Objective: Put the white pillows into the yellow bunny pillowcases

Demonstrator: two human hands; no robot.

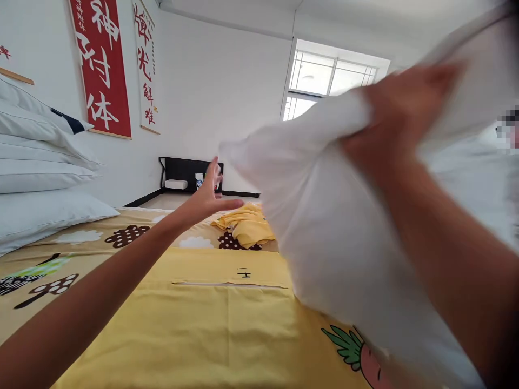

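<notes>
My right hand (399, 116) is closed on the upper edge of a white pillow (324, 237) and holds it up over the bed, blurred by motion. My left hand (208, 192) reaches forward over the bed with fingers stretched and thumb apart, holding nothing, its fingertips close to the pillow's left corner. Below lies a flat yellow pillowcase (211, 324) with a zip line across it. A crumpled yellow cloth (245, 224) lies further back on the bed.
The bed (101, 243) has a yellow sheet printed with cartoon shapes. Several white pillows (36, 178) are stacked at the left. Red and white banners (103, 65) hang on the wall. A low black stand (182, 173) stands by the far wall. A person is at the right edge.
</notes>
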